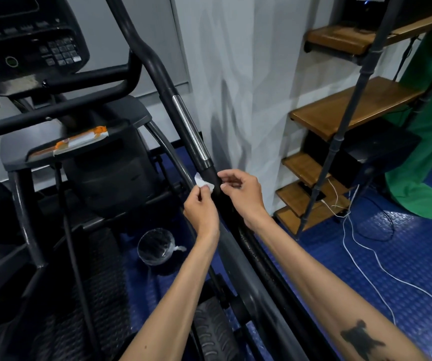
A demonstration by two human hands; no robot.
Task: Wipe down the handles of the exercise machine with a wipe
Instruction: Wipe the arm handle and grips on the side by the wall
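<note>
The exercise machine's right handle (pixel 173 92) is a long black bar with a chrome sensor strip (pixel 190 127), slanting down towards me. A small white wipe (pixel 202 182) lies against the bar's left side just below the chrome strip. My left hand (pixel 201 207) pinches the wipe between thumb and fingertips. My right hand (pixel 240 195) is on the bar's right side at the same height, its thumb and fingers curled and pinching together against the black grip; whether it holds an end of the wipe is hidden.
The machine's console (pixel 27 40) is at upper left, with an orange-and-white pack (pixel 79 140) on its cover below. A bin lined with clear plastic (pixel 156 247) stands on the blue floor. Wooden steps (pixel 350 110), white cables (pixel 360 259) and green cloth (pixel 428 142) lie at right.
</note>
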